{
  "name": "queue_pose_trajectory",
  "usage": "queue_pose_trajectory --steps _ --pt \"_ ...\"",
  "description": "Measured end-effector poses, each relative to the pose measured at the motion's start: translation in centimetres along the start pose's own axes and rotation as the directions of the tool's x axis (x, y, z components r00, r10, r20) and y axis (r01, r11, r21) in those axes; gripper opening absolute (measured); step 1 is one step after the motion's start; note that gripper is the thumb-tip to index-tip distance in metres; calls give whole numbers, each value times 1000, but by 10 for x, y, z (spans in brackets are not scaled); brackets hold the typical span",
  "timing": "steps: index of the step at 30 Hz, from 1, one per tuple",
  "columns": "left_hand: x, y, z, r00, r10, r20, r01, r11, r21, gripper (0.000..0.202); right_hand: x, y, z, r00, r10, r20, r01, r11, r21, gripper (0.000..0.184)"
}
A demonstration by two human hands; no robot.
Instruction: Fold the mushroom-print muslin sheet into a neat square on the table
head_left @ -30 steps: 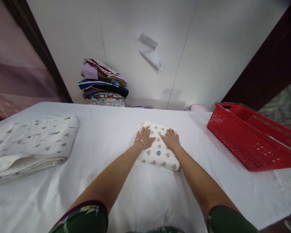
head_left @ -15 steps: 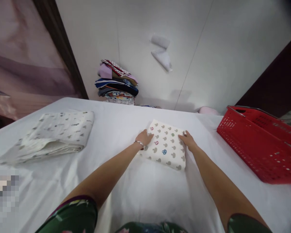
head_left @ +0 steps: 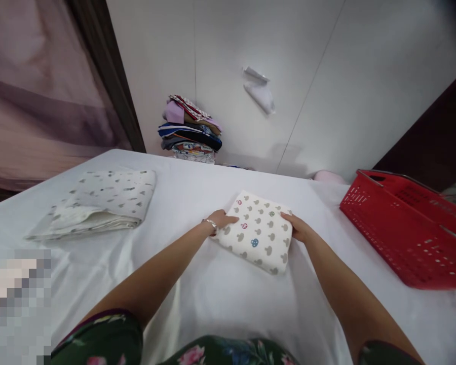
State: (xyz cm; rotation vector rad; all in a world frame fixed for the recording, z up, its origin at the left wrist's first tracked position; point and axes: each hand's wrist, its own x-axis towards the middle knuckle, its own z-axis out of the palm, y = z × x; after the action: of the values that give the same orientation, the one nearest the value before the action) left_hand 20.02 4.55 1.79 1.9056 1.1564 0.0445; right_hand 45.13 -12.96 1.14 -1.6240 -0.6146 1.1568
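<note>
A folded white cloth with grey, red and blue mushroom prints is held over the white-covered table, in front of my body. My left hand, with a silver bracelet at the wrist, grips its left edge, thumb on top. At the right edge, my right hand holds on with the thumb over the upper face and the fingers out of sight beneath. Off to the left lies a second folded white cloth with small dark prints, its layers loosely open at the front.
A red plastic basket stands at the right of the white-covered table. Behind the table rises a stack of folded clothes against the wall. A white plastic packet is on the wall. A curtain hangs at left.
Both hands have taken a firmer hold on the mushroom-print cloth, the right fingers now under its edge. The cloth looks slightly raised and nearer to me. The view has shifted a little.
</note>
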Motion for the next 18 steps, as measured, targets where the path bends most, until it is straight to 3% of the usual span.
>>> queue_pose_trajectory --steps 3,5,9,11,14,18 --pt "-11 -10 -8 989 -91 117 112 976 -185 72 -10 10 -1 999 53 -5 -53 994 -91 55" --pt "-16 -13 -11 979 -107 176 152 953 -261 70 -9 12 -6 995 63 -73 -75 983 -166 63" --pt "-23 -12 -12 975 -101 197 164 927 -337 64 10 -4 -7 963 -88 -255 -32 902 -430 92" --pt "-26 -11 -11 973 -107 205 176 915 -362 61 24 -19 1 971 -149 -188 -2 778 -629 92" --pt "-29 -13 -10 966 -120 231 205 897 -391 54 46 -39 17 995 -96 -13 45 576 -816 83" --pt "-34 -15 -8 966 -108 236 201 886 -417 48 71 -58 31 995 32 96 64 531 -845 85"
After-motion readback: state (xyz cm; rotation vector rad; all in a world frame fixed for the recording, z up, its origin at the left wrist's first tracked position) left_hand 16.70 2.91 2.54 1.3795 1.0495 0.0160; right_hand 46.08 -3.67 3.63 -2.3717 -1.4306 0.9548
